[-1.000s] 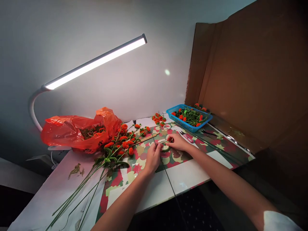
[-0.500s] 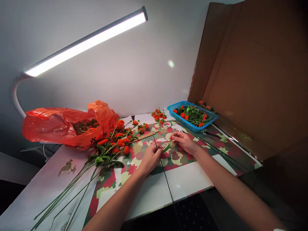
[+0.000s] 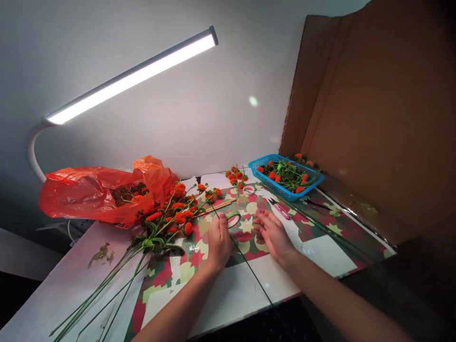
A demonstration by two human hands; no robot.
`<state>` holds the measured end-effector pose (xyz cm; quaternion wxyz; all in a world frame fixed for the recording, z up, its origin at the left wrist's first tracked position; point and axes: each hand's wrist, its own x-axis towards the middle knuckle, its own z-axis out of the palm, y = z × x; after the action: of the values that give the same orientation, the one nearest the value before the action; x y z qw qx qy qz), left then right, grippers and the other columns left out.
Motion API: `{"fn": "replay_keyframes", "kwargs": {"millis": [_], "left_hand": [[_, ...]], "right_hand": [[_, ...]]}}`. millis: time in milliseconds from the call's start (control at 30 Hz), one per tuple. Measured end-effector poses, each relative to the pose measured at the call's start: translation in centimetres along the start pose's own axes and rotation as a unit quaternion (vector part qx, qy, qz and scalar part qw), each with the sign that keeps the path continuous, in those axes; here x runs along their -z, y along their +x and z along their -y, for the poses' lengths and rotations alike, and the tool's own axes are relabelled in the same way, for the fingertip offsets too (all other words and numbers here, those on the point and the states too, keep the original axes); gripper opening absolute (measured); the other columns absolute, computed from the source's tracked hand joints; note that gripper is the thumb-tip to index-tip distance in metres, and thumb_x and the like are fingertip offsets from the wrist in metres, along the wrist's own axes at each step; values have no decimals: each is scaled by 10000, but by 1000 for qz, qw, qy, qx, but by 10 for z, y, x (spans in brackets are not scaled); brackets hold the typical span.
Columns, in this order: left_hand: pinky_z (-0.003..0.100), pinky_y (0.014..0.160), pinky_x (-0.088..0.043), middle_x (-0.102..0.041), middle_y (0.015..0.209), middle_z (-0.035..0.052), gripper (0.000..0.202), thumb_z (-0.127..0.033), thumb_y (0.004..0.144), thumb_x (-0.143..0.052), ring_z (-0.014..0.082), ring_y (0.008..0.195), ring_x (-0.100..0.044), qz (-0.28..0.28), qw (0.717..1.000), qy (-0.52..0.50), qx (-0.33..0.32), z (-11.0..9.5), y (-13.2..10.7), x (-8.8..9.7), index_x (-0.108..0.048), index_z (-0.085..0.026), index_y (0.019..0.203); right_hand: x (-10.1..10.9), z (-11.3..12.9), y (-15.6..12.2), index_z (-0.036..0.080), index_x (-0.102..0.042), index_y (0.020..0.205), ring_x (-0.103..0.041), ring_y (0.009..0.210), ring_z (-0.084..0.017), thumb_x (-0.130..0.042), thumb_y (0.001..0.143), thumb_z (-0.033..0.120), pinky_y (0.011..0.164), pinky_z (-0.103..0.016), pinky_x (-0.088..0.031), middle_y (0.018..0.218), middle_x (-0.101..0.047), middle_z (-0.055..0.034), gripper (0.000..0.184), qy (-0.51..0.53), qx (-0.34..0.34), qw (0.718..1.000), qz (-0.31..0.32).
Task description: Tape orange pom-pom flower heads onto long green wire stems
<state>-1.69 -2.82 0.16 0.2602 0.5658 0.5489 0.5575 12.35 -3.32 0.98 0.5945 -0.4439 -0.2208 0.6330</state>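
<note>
My left hand (image 3: 218,241) is closed around a long thin dark wire stem (image 3: 253,275), which slants from above the thumb down past the table's front edge. Just right of those fingertips is a roll of green tape (image 3: 234,219); whether it touches the hand or lies on the mat I cannot tell. My right hand (image 3: 273,236) is open over the patterned mat (image 3: 245,244), fingers apart and nothing visible in them. Beyond it lie small pink-handled snips (image 3: 282,210).
Orange flowers on green stems (image 3: 178,218) lie at left beside a red plastic bag (image 3: 85,192). A blue basket (image 3: 288,194) holds more flowers. Wooden sticks (image 3: 217,207) and a white tape roll (image 3: 249,189) lie behind my hands. Cardboard (image 3: 363,118) stands at right; a lamp (image 3: 135,76) hangs above.
My hands have moved apart from the tape roll. The right hand has come lower and spread its fingers, uncovering the snips. The left hand has turned more upright, still gripping the wire stem.
</note>
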Motion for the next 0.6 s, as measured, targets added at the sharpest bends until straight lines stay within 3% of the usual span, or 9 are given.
{"fn": "replay_keyframes", "kwargs": {"millis": [100,267,433,600], "left_hand": [[254,555,-307,-419,618,-24,333,-399,909,-292,134,575,-390,22,999,15,-43,0,-5,-3,-380,-207,652],[257,579,-330,-463,654,-13,306,-375,911,-315,141,608,-430,71,996,8,-54,2,-11,-10,-409,-202,678],[265,585,-346,-471,662,-9,306,-386,912,-304,147,614,-437,77,996,14,-39,0,-13,-14,-437,-200,709],[267,561,-333,-460,627,-14,324,-391,911,-294,147,583,-424,75,995,32,-51,-1,-17,-14,-408,-205,672]], "right_hand": [[-17,-9,-16,195,-626,842,-559,662,-99,-704,648,391,609,-222,-442,846,-597,-2,286,-18,-21,998,50],[-38,-4,-11,153,-643,746,-524,596,-114,-705,604,368,517,-228,-412,725,-610,-22,265,-32,-24,999,33],[-40,-1,-3,153,-673,727,-568,727,-144,-671,632,320,602,-230,-433,815,-646,-49,193,-5,9,1000,-6],[-37,2,3,169,-697,739,-570,846,-160,-665,647,262,648,-230,-436,909,-659,-62,135,51,5,999,2]]}}
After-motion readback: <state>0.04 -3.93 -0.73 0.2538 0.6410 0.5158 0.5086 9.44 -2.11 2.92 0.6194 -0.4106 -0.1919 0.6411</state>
